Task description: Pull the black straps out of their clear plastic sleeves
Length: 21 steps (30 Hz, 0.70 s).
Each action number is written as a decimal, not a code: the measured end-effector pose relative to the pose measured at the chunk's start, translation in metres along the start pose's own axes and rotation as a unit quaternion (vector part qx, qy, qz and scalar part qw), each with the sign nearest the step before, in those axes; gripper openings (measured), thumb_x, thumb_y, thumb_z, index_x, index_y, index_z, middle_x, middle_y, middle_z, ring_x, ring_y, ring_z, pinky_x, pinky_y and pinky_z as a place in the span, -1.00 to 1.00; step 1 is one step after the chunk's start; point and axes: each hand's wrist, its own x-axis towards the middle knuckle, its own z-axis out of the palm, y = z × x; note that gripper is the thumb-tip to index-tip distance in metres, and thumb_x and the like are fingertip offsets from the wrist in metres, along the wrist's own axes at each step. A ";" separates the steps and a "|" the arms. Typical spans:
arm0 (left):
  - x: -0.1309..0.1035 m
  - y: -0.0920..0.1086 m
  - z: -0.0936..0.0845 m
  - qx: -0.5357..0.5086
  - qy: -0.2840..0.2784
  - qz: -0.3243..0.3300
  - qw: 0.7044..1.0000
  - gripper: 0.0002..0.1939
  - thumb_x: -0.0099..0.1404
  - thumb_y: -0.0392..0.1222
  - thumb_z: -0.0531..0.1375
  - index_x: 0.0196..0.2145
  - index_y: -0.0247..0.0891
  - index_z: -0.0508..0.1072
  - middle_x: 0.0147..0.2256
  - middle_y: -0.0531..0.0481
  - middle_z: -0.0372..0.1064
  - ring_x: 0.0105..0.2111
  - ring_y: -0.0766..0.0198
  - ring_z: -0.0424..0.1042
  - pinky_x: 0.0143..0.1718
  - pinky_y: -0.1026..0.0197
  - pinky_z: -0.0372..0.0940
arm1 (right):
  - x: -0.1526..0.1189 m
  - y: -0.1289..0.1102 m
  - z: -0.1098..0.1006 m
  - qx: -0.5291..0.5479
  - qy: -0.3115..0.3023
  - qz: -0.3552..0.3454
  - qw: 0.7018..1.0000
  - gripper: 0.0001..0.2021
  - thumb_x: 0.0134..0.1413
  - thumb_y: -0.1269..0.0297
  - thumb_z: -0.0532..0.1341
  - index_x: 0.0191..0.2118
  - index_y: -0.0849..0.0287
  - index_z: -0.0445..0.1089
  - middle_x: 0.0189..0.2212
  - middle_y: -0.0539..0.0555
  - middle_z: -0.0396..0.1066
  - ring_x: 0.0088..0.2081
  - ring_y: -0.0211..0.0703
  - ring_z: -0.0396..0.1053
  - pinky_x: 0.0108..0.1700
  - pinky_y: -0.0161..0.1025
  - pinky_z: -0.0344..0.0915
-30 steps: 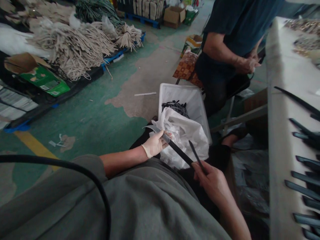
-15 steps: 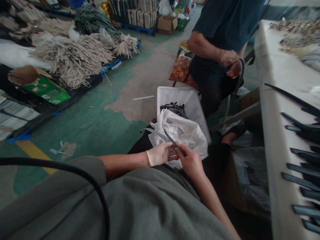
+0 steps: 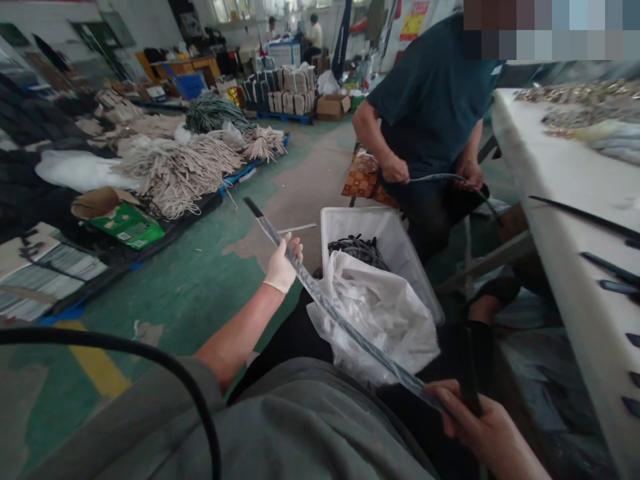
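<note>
A long, thin grey strap (image 3: 350, 328) with a dark tip runs diagonally across my lap. My left hand (image 3: 284, 265), in a pale glove, holds it near the dark-tipped end. The other end is pinched in my bare right hand (image 3: 467, 417) at the lower right. Beneath the strap lies a crumpled white plastic bag (image 3: 390, 310), draped over the near part of a white bin (image 3: 417, 280). Dark coiled straps (image 3: 357, 250) lie inside the bin.
A seated person (image 3: 430, 100) beyond the bin holds another strap in both hands. On the right, a pale-covered table (image 3: 555, 167) bears dark strips and metal pieces. Bundles of beige cords (image 3: 175, 163) and a green box (image 3: 123, 223) are at the left.
My hands have moved far apart, left hand up and left, right hand down and right, with the strap stretched between them. The view has tilted up. The other person's hands have separated.
</note>
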 end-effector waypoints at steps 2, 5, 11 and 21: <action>-0.015 -0.017 0.007 0.120 -0.090 0.019 0.989 -0.76 0.36 -0.10 0.17 -0.07 -0.25 0.45 -0.37 0.01 0.50 -0.46 0.40 0.45 -0.44 0.36 0.23 | 0.002 -0.013 0.010 0.020 -0.007 -0.007 1.000 -0.34 -0.03 -0.21 0.20 0.00 0.27 0.46 -0.72 -0.09 0.22 -0.69 -0.31 0.09 -0.64 -0.35 -0.02; -0.045 -0.049 0.008 0.308 -0.266 -0.016 0.913 -0.60 0.25 0.05 0.26 -0.10 -0.31 0.49 -0.34 -0.08 0.52 -0.43 0.31 0.46 -0.41 0.31 0.23 | 0.006 -0.045 0.019 0.079 -0.004 -0.058 0.995 -0.22 0.05 -0.10 0.19 0.29 0.29 0.18 -0.71 -0.13 0.23 -0.69 -0.32 0.06 -0.64 -0.35 -0.04; -0.090 -0.092 -0.005 0.515 -0.489 -0.102 0.697 -0.56 0.31 0.11 0.16 -0.06 -0.29 0.52 -0.30 -0.08 0.50 -0.38 0.27 0.41 -0.28 0.22 0.29 | 0.026 -0.078 0.007 0.242 0.011 -0.146 0.959 -0.14 -0.02 -0.07 0.27 0.32 0.35 0.12 -0.72 -0.14 0.23 -0.71 -0.36 0.05 -0.67 -0.37 -0.15; -0.097 -0.076 0.003 0.567 -0.581 -0.057 0.581 -0.46 0.34 0.09 0.14 0.17 -0.25 0.35 0.02 -0.16 0.43 -0.01 0.08 0.41 0.08 0.06 0.26 | 0.006 -0.074 0.005 0.313 -0.008 -0.186 0.931 -0.57 -0.01 -0.11 0.29 -0.26 0.20 0.36 -0.78 -0.14 0.25 -0.77 -0.44 -0.07 -0.73 -0.42 -0.25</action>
